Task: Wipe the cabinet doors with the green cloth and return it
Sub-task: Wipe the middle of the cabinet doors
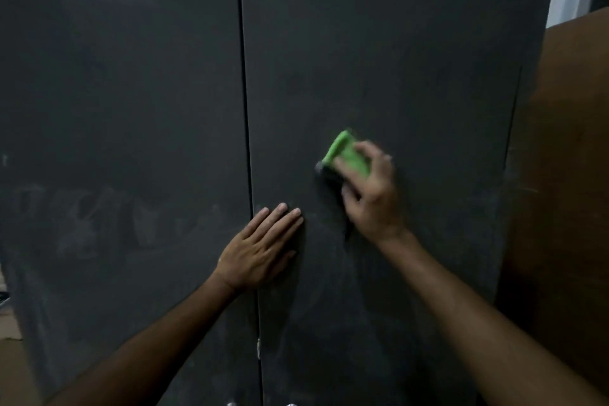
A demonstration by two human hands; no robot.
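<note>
While the left hand [260, 252] lies flat against the dark grey cabinet, the right hand [370, 194] presses a folded green cloth [346, 155] to the right door [395, 76], seen from the head camera. The left hand's fingers [280, 222] are straight and close together, pointing up and to the right, its palm sitting on the right door just beside the vertical seam [245, 92] that divides it from the left door [115, 76]. The right hand's fingers [364, 150] are curled over the cloth, the thumb against its lower left edge, so that the cloth is gripped between them and held on the door surface. That hand and the cloth are blurred. The cloth sits at mid-height on the right door, above and to the right of the left hand, the two hands near each other but apart. A small dark shape shows at the cloth's lower left corner; what it is cannot be told. Pale smears and dusty streaks mark the lower part of both doors, and light glints near their top edge. A brown panel [566, 175] stands just beside the cabinet on the right. Two small metal knobs [290, 403] peek in at the bottom edge.
</note>
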